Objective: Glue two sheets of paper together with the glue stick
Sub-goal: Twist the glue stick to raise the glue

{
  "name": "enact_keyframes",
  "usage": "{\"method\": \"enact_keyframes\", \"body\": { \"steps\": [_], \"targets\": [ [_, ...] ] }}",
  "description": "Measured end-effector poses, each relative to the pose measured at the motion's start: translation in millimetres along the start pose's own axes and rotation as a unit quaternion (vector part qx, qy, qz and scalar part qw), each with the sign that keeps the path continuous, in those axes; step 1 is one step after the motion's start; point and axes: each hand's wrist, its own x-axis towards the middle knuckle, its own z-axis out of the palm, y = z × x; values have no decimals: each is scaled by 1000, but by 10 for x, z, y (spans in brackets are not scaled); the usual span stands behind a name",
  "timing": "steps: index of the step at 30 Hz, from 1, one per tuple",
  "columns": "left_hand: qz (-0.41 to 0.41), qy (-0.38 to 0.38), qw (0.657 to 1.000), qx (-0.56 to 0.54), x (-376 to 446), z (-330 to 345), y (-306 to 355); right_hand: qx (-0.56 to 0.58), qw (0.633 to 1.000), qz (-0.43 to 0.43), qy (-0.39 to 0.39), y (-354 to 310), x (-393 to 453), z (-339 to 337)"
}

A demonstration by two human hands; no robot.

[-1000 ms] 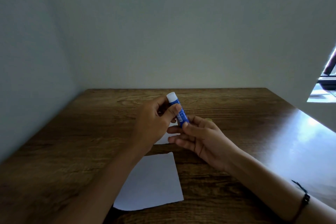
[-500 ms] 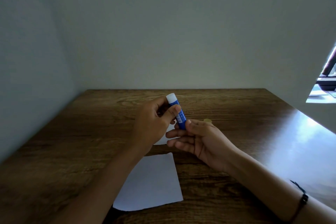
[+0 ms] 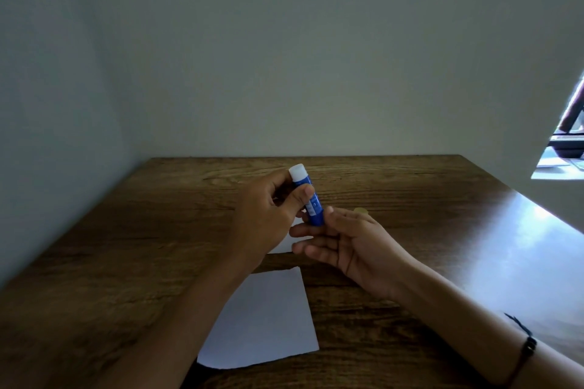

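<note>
Left hand (image 3: 268,211) is pinching the blue glue stick (image 3: 311,199) near its white cap (image 3: 298,173), right hand (image 3: 350,243) loosely grips the bottom end, both above the two paper sheets (image 3: 262,322), so yanking the cap could fumble it onto the wooden table (image 3: 410,215).

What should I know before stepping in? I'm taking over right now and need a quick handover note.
Left hand grips the upper part of the blue glue stick, white cap on. Right hand holds its lower end.
One paper sheet lies flat on the wooden table near the person; a second sheet is mostly hidden under the hands.
Done: glue stick picked up.
Left: uncap, spread glue, press the sheets together.
</note>
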Motion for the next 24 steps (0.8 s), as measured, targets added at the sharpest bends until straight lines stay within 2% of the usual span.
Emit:
{"method": "enact_keyframes", "body": {
  "steps": [10, 24],
  "targets": [
    [-14, -5, 999, -39, 4, -11, 30, 8, 1000, -3, 7, -10, -5, -18],
    [-7, 0, 1000, -11, 3, -9, 38, 7, 1000, -17, 12, -7, -11, -12]
  ]
}}
